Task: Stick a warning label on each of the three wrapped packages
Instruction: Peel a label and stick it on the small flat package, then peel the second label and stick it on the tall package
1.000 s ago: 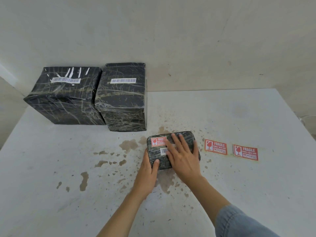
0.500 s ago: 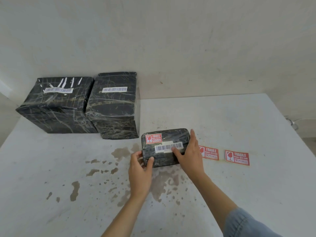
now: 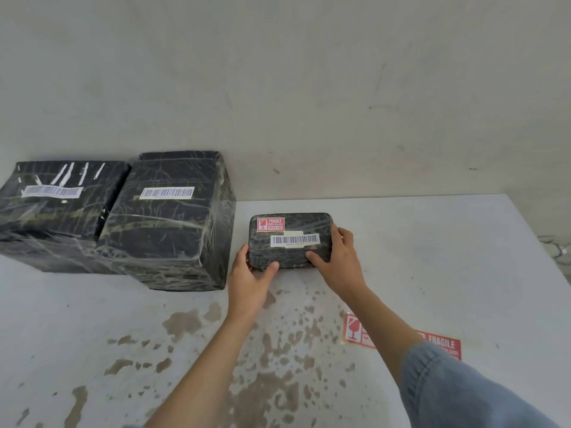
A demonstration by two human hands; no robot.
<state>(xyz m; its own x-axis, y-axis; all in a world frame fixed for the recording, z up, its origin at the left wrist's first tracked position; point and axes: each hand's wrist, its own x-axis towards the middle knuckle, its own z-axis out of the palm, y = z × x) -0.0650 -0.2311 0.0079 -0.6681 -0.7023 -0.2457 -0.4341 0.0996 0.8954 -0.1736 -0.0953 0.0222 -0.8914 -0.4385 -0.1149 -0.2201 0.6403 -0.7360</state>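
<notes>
A small black wrapped package (image 3: 290, 254) lies on the white table (image 3: 432, 257), far from me, just right of the two big ones. It carries a red FRAGILE label (image 3: 270, 224) at its top left and a white barcode sticker. My left hand (image 3: 250, 279) grips its near left corner; my right hand (image 3: 340, 261) holds its right end. Two large black wrapped packages (image 3: 58, 208) (image 3: 173, 223) stand side by side at the back left, each with only a barcode sticker. Two loose red FRAGILE labels (image 3: 353, 330) (image 3: 445, 345) lie near right, partly hidden by my right forearm.
Brown stains (image 3: 278, 350) spot the table surface in front of me. A plain wall rises behind the table. The table's right edge runs down at the far right, with a cable (image 3: 559, 251) beyond it.
Both hands have taken the small labelled package by its ends and slid it away from me, toward the wall and beside the large packages. The loose labels stayed in place.
</notes>
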